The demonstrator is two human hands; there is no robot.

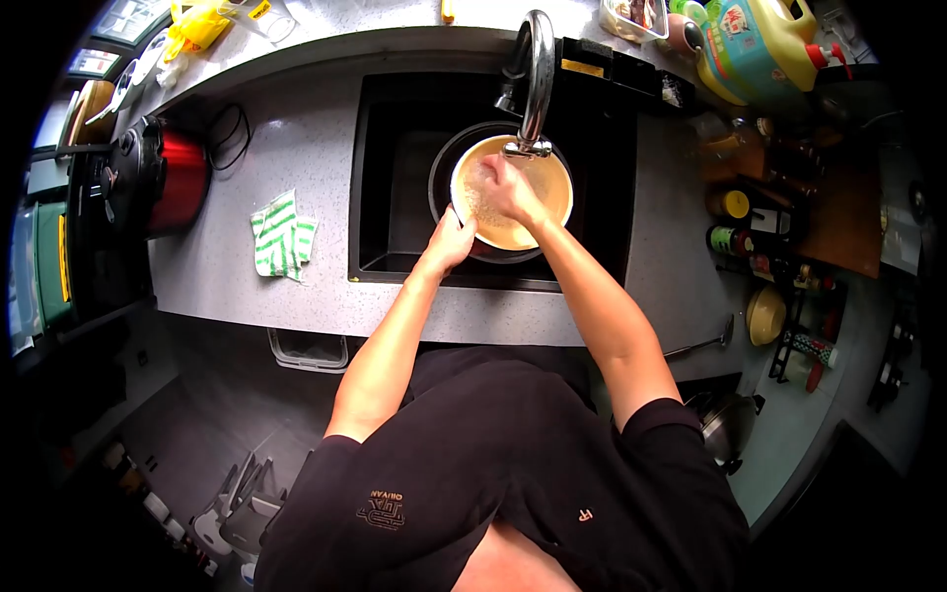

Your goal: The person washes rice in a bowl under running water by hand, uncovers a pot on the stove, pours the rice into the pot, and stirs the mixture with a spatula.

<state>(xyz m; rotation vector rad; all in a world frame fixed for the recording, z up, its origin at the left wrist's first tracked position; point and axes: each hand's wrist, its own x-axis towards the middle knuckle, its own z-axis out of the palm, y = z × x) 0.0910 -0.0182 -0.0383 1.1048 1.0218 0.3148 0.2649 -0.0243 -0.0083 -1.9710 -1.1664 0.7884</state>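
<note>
Yellow bowl (546, 181) in left hand (453, 240), right hand (508, 189) inside.

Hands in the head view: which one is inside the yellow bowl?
The right hand, within the yellow bowl; the left hand is at its outer side.

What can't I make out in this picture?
All in the head view:
- Right hand: fingertips, blurred inside the yellow bowl.
- Left hand: some fingers, hidden by the bowl.
- Sink: drain, hidden beneath the bowl.
- Yellow-lidded jar: contents, too small and dark.
- Red appliance: far side, facing away.
</note>
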